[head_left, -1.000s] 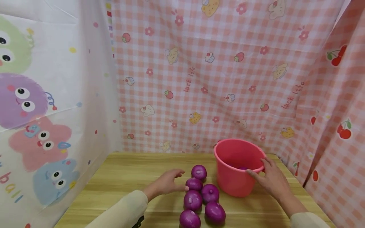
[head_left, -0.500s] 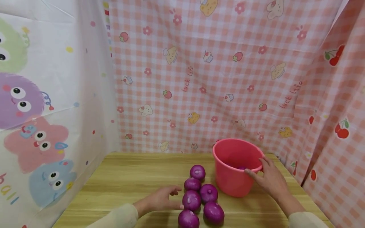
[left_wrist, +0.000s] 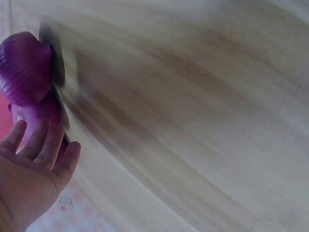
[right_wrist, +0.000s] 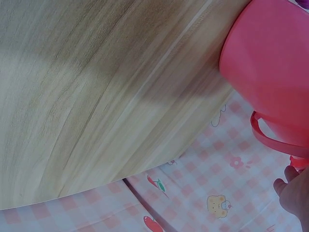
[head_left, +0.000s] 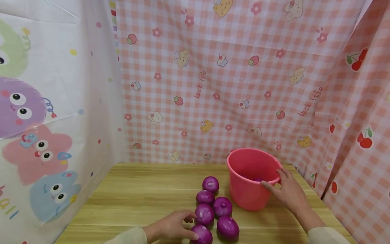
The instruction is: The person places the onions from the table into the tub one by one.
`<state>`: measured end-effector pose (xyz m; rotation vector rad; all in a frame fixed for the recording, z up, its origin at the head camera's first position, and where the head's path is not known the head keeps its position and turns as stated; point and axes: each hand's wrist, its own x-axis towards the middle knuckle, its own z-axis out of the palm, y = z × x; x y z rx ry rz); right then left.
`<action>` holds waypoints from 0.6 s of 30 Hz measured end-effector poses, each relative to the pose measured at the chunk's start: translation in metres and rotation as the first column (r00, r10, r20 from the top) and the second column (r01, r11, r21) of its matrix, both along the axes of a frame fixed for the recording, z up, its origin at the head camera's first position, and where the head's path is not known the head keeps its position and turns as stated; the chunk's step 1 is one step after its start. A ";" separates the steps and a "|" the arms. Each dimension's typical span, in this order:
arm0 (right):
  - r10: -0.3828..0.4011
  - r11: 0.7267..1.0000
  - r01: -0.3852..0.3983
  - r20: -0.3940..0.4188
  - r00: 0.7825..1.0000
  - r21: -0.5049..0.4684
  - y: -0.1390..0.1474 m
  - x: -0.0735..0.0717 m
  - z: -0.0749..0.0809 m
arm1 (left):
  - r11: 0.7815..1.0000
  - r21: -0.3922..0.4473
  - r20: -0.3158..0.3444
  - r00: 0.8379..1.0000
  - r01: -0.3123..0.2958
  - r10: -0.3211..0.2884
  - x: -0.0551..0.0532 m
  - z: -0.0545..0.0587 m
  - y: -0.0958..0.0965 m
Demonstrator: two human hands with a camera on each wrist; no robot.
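Note:
My left hand [head_left: 175, 226] is at the front left of several purple onions. Its thumb touches the nearest onion [head_left: 203, 235], and its fingertips are by the onion just behind [head_left: 205, 214]. In the left wrist view the fingers [left_wrist: 37, 145] are spread and fairly straight in front of the onions [left_wrist: 26, 67]. With thumb and fingers, my right hand [head_left: 288, 191] grips the rim of a pink bucket [head_left: 251, 198] on its right side. Inside the bucket a bit of purple onion [head_left: 258, 180] shows; most of its contents are hidden.
All of this stands on a wooden table [head_left: 137, 189]. More onions lie between the left hand and the bucket, among them one at the far end [head_left: 211, 184] and one at front right [head_left: 228, 228]. Checked cloth [head_left: 182, 112] hangs behind and on the right.
My left hand has moved toward me along the row of onions, from the far ones to the nearest. The right hand stays on the bucket. The view has shifted slightly.

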<state>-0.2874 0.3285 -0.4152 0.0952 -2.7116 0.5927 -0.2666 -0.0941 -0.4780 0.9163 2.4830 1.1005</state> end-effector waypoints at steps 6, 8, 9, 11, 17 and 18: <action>0.000 1.000 0.000 -0.002 1.000 -0.003 0.000 0.001 0.000 | 1.000 0.006 0.068 0.998 0.006 -0.006 0.004 -0.003 0.002; -0.001 1.000 0.001 -0.002 1.000 -0.004 0.000 0.002 0.001 | 1.000 0.011 0.075 0.997 0.018 -0.019 0.004 -0.005 0.002; -0.001 1.000 0.001 -0.001 1.000 -0.004 0.000 0.002 0.001 | 1.000 0.012 0.083 0.996 0.026 -0.026 0.003 -0.005 0.002; -0.001 1.000 0.001 0.001 1.000 -0.004 0.000 0.002 0.002 | 0.999 0.016 0.100 0.994 0.043 -0.044 0.002 -0.007 0.003; -0.001 1.000 0.001 0.006 1.000 0.000 -0.001 0.002 0.002 | 0.997 0.031 0.133 0.988 0.073 -0.077 0.000 -0.011 0.003; -0.002 1.000 0.002 0.007 1.000 0.000 -0.001 0.002 0.002 | 0.997 0.034 0.128 0.989 0.076 -0.080 0.000 -0.012 0.003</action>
